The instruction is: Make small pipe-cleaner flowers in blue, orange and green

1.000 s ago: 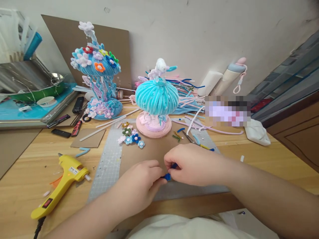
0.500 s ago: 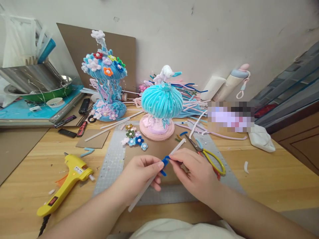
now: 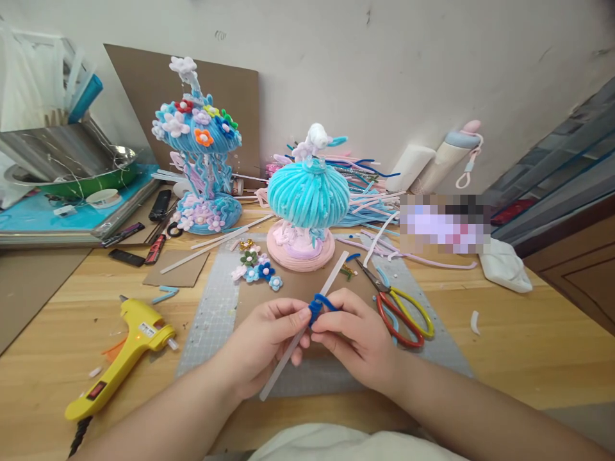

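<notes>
My left hand (image 3: 266,339) is closed round a translucent glue stick (image 3: 336,270) that slants up to the right. A dark blue pipe cleaner (image 3: 315,308) is coiled about the stick, and my left thumb presses at the coil. From the coil a loop of the blue pipe cleaner runs to my right hand (image 3: 362,339), whose fingers are pinched on it. Beyond my hands stands a turquoise pipe-cleaner jellyfish (image 3: 308,195) on a round pink base (image 3: 278,256). Small pipe-cleaner flowers (image 3: 265,271) lie to its left. Scissors (image 3: 401,314) with red and yellow handles rest beside my right hand.
A yellow hot glue gun (image 3: 127,352) lies at the left. Behind it is a taller jellyfish (image 3: 199,134) covered in flowers. Cardboard and a grey cutting mat (image 3: 206,346) are under my hands. Bundled pipe cleaners (image 3: 369,208), a bottle (image 3: 449,160) and a white pouch (image 3: 504,266) are at the back right.
My right hand has moved slightly down and drawn the blue pipe cleaner into a wider loop. The glue stick's upper end has shifted left and down. The scissors' red handle shows more.
</notes>
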